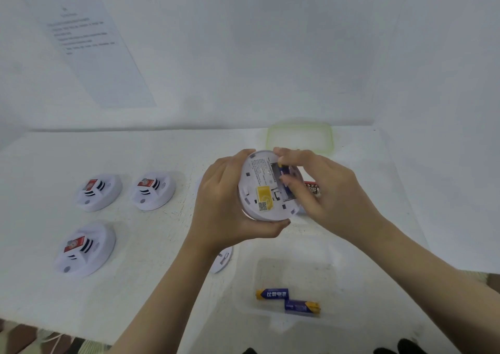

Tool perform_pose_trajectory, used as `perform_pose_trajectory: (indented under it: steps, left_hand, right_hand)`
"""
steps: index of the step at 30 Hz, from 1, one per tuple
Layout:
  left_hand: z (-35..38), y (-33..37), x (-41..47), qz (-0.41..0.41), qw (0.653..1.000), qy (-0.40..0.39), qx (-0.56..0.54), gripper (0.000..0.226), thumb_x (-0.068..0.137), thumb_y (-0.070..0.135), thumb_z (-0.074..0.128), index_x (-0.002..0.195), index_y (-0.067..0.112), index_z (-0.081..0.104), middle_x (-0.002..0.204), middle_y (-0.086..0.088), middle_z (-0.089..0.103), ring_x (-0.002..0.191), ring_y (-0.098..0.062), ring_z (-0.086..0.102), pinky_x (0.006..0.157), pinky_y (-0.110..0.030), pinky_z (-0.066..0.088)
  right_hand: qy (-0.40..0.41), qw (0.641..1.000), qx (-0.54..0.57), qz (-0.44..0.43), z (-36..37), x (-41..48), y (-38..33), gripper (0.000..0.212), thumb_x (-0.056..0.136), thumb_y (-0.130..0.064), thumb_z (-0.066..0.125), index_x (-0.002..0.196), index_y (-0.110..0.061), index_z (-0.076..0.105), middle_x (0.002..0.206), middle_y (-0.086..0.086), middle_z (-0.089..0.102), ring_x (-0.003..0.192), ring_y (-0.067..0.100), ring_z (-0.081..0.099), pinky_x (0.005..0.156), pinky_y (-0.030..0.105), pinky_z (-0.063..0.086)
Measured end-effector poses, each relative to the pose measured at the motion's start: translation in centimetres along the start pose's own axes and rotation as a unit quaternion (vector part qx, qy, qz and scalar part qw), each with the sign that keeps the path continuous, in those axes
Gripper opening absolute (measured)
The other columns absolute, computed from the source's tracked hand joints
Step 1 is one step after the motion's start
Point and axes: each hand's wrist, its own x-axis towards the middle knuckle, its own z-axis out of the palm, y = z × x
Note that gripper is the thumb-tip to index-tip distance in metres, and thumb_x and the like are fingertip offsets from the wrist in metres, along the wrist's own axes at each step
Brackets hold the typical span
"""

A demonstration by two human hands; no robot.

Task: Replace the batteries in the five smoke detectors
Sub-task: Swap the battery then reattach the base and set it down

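Head view: both hands on one smoke detector (257,183).
Left hand (221,205) grips its rim; right hand (330,191) pinches a blue battery (284,170) at the open compartment.

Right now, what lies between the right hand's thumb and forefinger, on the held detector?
A blue battery, at the open compartment of the smoke detector that the left hand holds. The head view shows it.

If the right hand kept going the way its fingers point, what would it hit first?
The right hand pinches the blue battery; pushing on, it would likely press straight into the open back of the smoke detector held in the left hand.
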Motion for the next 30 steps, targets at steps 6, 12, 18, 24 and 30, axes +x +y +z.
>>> perform_pose_trajectory:
  steps: [6,12,18,24,30]
  left_hand:
    - [0.22,0.19,-0.29,0.014,0.999,0.039,-0.006,0.085,0.058,0.059,0.073,0.122,0.008,0.05,0.108,-0.007,0.066,0.099,-0.013,0.057,0.093,-0.017,0.042]
    - [0.05,-0.04,-0.44,0.029,0.997,0.065,0.009,0.081,0.07,0.068,0.059,0.12,0.005,0.05,0.107,-0.011,0.066,0.099,-0.014,0.057,0.095,-0.015,0.04]
    - [0.01,-0.22,-0.42,0.044,0.996,0.071,0.008,0.08,0.071,0.068,0.059,0.12,0.007,0.049,0.106,-0.012,0.067,0.099,-0.015,0.057,0.095,-0.016,0.04]
    - [0.2,-0.06,-0.63,0.045,0.997,0.07,-0.007,0.081,0.072,0.069,0.058,0.121,0.007,0.048,0.109,-0.003,0.061,0.1,-0.014,0.056,0.097,-0.013,0.038]
    - [0.47,-0.08,-0.54,0.058,0.996,0.07,-0.002,0.079,0.07,0.067,0.06,0.12,0.006,0.05,0.107,-0.005,0.063,0.1,-0.015,0.057,0.097,-0.014,0.039]
  right_hand:
    - [-0.039,0.976,0.159,0.142,-0.68,0.35,-0.65,0.024,0.09,-0.016,0.056,0.109,-0.03,0.053,0.108,-0.003,0.068,0.09,0.008,0.068,0.067,0.036,0.057]
    - [-0.007,0.97,0.191,0.151,-0.14,-0.2,-0.7,0.021,0.086,-0.018,0.06,0.106,-0.021,0.054,0.094,-0.018,0.068,0.08,0.006,0.068,0.056,0.038,0.053]
    - [0.007,0.97,0.199,0.139,-0.04,-0.22,-0.63,0.018,0.085,-0.017,0.062,0.1,-0.023,0.055,0.095,-0.016,0.068,0.079,0.007,0.068,0.053,0.039,0.053]
    - [0.006,0.974,0.175,0.143,-0.08,-0.05,-0.66,0.02,0.081,-0.014,0.062,0.094,-0.029,0.057,0.096,-0.029,0.061,0.082,0.014,0.068,0.055,0.037,0.052]
    - [0.033,0.981,0.154,0.11,0.02,-0.14,-0.36,0.011,0.08,-0.007,0.062,0.086,-0.018,0.062,0.082,-0.011,0.068,0.067,0.022,0.065,0.046,0.037,0.047]
